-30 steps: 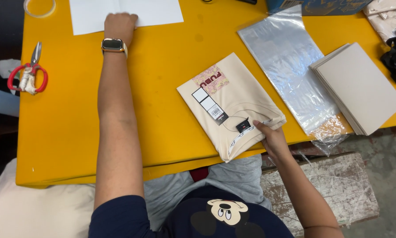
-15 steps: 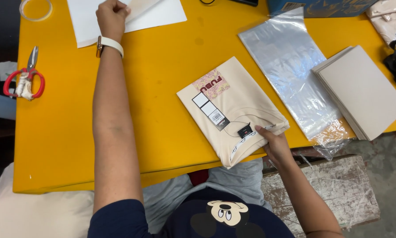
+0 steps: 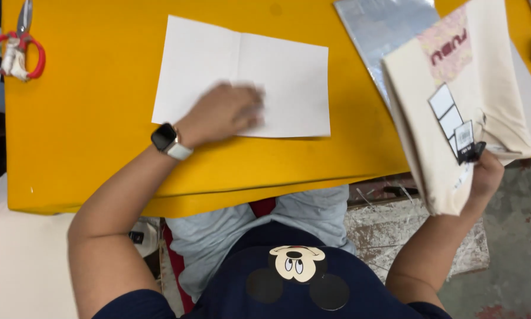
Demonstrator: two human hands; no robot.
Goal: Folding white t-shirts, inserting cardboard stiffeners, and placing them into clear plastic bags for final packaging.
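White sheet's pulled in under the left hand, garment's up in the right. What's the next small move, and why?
Probably lower the folded cream garment onto the white sheet. The right hand holds it lifted off the yellow table by its near edge, while the left hand lies flat on the sheet, pinning it in front of the body. The left hand should slide aside first.

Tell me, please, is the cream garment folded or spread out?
Folded: the cream garment is a compact rectangle, lifted by the right hand.

Single head view, steeply down, close over yellow table [image 3: 100,147], perhaps slightly tilted.
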